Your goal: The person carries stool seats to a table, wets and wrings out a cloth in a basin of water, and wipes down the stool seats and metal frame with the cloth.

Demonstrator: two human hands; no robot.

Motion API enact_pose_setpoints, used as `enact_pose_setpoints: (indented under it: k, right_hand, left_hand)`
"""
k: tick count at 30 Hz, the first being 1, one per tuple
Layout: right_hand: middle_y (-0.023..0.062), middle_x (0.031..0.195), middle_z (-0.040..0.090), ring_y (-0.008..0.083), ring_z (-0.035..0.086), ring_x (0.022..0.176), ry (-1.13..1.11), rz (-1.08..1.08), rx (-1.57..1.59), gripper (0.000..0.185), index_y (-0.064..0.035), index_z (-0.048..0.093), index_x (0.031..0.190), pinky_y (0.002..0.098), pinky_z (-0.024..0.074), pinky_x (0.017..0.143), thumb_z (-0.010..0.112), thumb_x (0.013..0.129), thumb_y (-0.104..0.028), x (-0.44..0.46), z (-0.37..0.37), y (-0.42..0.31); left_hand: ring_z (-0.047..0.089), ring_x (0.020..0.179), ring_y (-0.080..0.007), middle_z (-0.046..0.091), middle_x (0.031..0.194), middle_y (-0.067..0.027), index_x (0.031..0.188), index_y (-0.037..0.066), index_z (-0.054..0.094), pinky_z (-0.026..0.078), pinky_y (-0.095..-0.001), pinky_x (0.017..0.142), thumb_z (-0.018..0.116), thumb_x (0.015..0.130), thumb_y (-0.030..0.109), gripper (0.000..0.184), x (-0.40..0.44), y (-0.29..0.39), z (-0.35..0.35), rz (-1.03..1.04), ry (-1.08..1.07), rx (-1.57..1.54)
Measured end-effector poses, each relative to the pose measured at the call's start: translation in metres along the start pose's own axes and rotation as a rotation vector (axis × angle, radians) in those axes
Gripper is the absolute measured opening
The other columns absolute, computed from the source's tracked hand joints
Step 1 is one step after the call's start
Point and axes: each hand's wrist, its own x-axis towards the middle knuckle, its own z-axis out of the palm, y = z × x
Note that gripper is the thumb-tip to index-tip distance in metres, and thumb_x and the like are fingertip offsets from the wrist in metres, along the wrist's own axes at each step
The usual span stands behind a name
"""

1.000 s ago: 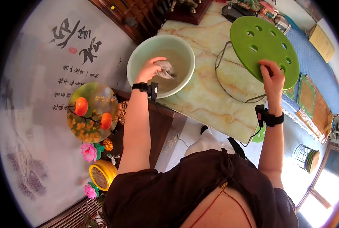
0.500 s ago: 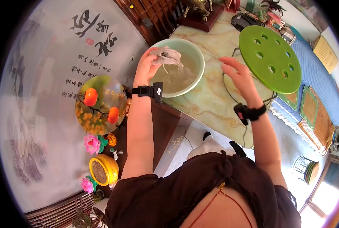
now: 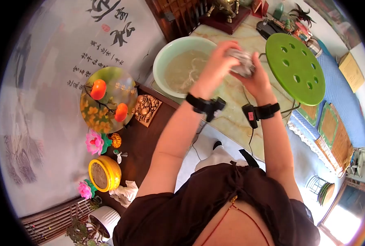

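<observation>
A wet, crumpled greyish rag (image 3: pixel 242 64) is bunched up between my two hands, just right of the basin. My left hand (image 3: pixel 218 61) grips it from the left, blurred by motion. From the right, the fingers of my right hand (image 3: pixel 259 82) close round its other side. The pale green basin (image 3: pixel 161 61) stands on the marble-patterned table (image 3: pixel 235 117) and holds cloudy water. My left hand and wrist cover part of its right rim. Both wrists wear black straps with small boxes.
A green round stool (image 3: pixel 291 67) with holes in its seat stands to the right. On the dark cabinet (image 3: pixel 149 143) at left are a persimmon plate (image 3: pixel 108 98), a carved figure plaque (image 3: pixel 146 108) and a yellow pot (image 3: pixel 104 173). A metal figurine (image 3: pixel 225 8) stands at the back.
My left hand has carried the rag rightward from above the basin. My right hand, open and apart before, has closed on the rag. The view has shifted slightly.
</observation>
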Motion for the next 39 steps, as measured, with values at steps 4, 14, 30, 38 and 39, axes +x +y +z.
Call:
enact_pose_setpoints:
  k: [4, 14, 30, 38, 39]
  right_hand:
    - [0.0076, 0.108, 0.061, 0.0228, 0.06, 0.103, -0.208, -0.107, 0.213, 0.035, -0.0085, 0.055, 0.114, 0.039, 0.0499, 0.088, 0.041, 0.101, -0.038, -0.026, 0.002, -0.051]
    - [0.0106, 0.122, 0.055, 0.0248, 0.055, 0.11, 0.055, -0.286, -0.149, 0.04, -0.0015, 0.048, 0.124, 0.0478, 0.043, 0.101, 0.043, 0.101, -0.034, -0.045, 0.006, -0.133]
    - [0.0094, 0.123, 0.056, 0.0197, 0.053, 0.111, -0.092, 0.144, -0.153, 0.054, -0.0039, 0.047, 0.132, 0.0409, 0.0484, 0.089, 0.05, 0.096, -0.044, -0.06, -0.053, -0.026]
    - [0.0093, 0.101, 0.063, 0.0206, 0.062, 0.094, -0.064, 0.073, -0.156, 0.043, -0.0064, 0.058, 0.105, 0.0348, 0.0543, 0.077, 0.047, 0.097, -0.046, -0.046, -0.118, 0.029]
    - [0.0088, 0.1, 0.063, 0.0204, 0.063, 0.094, -0.074, 0.207, -0.025, 0.043, -0.0067, 0.058, 0.105, 0.0338, 0.0546, 0.076, 0.046, 0.097, -0.047, -0.048, -0.085, 0.013]
  left_hand:
    - [0.038, 0.127, -0.0341, 0.038, 0.138, -0.018, 0.112, 0.012, 0.058, 0.03, -0.0408, 0.107, 0.066, 0.071, 0.009, 0.043, -0.002, 0.013, 0.039, 0.171, 0.021, 0.176]
    - [0.06, 0.097, -0.0201, 0.062, 0.11, -0.0093, 0.117, 0.008, 0.056, 0.048, -0.0326, 0.085, 0.062, 0.089, 0.017, 0.029, 0.09, 0.019, 0.07, 0.34, -0.109, 0.155]
    - [0.06, 0.088, -0.0144, 0.062, 0.095, -0.0059, 0.101, 0.002, 0.055, 0.048, -0.0261, 0.079, 0.056, 0.095, 0.022, 0.021, -0.035, -0.058, 0.045, -0.234, 0.3, -0.643]
    - [0.046, 0.109, -0.0293, 0.053, 0.115, -0.0105, 0.103, 0.009, 0.061, 0.036, -0.0401, 0.097, 0.064, 0.084, 0.02, 0.022, -0.087, -0.045, 0.096, 0.008, 0.211, 0.35]
    - [0.046, 0.107, -0.0314, 0.053, 0.115, -0.0115, 0.1, 0.008, 0.062, 0.035, -0.0415, 0.098, 0.064, 0.083, 0.021, 0.021, -0.084, -0.04, 0.09, 0.063, 0.264, 0.434]
